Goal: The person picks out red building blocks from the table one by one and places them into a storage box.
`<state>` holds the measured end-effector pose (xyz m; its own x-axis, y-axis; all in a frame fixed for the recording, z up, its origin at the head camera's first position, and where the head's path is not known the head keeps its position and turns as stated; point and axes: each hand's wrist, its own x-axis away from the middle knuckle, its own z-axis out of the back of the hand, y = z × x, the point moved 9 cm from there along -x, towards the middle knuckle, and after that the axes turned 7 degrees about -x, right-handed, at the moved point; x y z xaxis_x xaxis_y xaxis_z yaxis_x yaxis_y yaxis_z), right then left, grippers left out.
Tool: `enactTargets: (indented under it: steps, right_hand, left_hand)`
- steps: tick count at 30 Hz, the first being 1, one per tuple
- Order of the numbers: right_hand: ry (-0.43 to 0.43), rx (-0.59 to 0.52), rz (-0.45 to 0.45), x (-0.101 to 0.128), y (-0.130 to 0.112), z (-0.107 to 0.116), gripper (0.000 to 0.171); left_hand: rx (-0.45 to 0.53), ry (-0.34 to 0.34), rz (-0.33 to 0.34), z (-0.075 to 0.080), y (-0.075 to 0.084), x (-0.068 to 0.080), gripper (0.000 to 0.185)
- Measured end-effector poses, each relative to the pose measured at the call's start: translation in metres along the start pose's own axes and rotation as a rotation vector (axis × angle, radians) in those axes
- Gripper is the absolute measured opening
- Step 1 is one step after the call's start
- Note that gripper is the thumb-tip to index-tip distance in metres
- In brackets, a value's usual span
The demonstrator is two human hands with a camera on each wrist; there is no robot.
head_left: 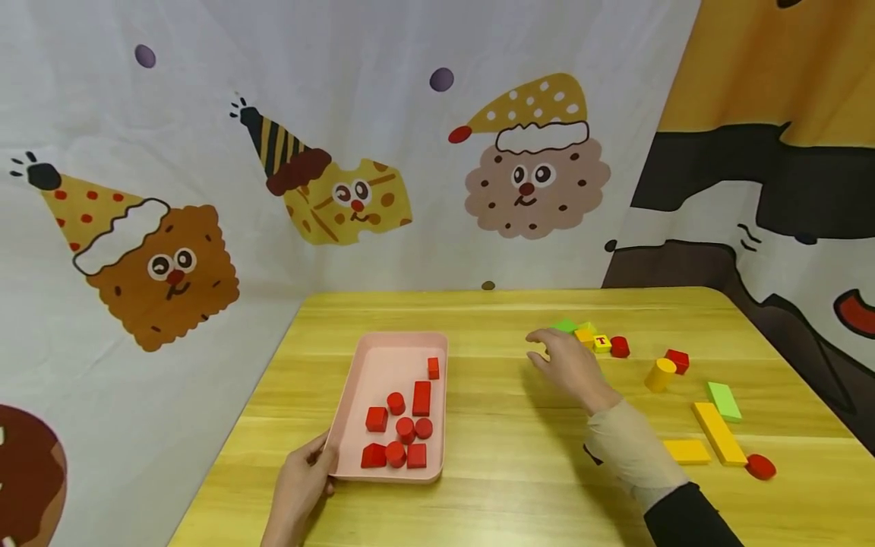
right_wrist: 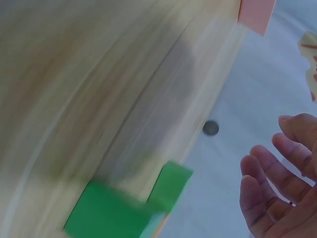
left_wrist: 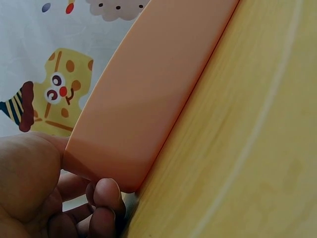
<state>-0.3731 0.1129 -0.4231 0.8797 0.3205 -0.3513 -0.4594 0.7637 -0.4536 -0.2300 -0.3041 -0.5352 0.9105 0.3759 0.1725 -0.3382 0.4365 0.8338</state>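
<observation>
Nine red blocks [head_left: 403, 422] in the tray [head_left: 383, 357]; three reds left by the tabletop's right edge. My left hand [head_left: 301, 479] grips the tray's near corner; my right hand [head_left: 570, 368] hovers empty, fingers loose, beside the far block cluster [head_left: 591, 338].

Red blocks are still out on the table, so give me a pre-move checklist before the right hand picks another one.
1. Pink tray steadied: left hand grips its near corner: ok.
2. Right hand free: fingers relaxed, holding nothing: ok.
3. Room in the tray: its far half is bare: ok.
4. Red pieces reachable: red cylinder just beyond the hand: ok.
5. Only red in the tray: ok.
6. Right wrist view sharp: blurred: not ok.
</observation>
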Motion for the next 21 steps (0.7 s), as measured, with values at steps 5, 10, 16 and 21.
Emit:
enactTargets:
  steps: [5, 10, 16, 21]
  right_hand:
    - [0.023, -0.018, -0.029, 0.008, 0.017, 0.014, 0.031]
    - [0.032, -0.025, -0.073, 0.016, 0.032, 0.024, 0.03]
    - [0.036, -0.007, -0.098, 0.024, 0.048, 0.033, 0.031]
    - [0.034, 0.014, -0.131, 0.028, 0.063, 0.042, 0.031]
  left_hand:
    - [0.009, -0.002, -0.024, 0.002, 0.002, 0.0, 0.043]
    - [0.019, -0.014, 0.0, 0.001, 0.002, 0.0, 0.044]
    - [-0.031, -0.01, 0.006, 0.001, 0.0, 0.001, 0.044]
    - [-0.038, -0.009, -0.015, 0.0, 0.001, 0.0, 0.045]
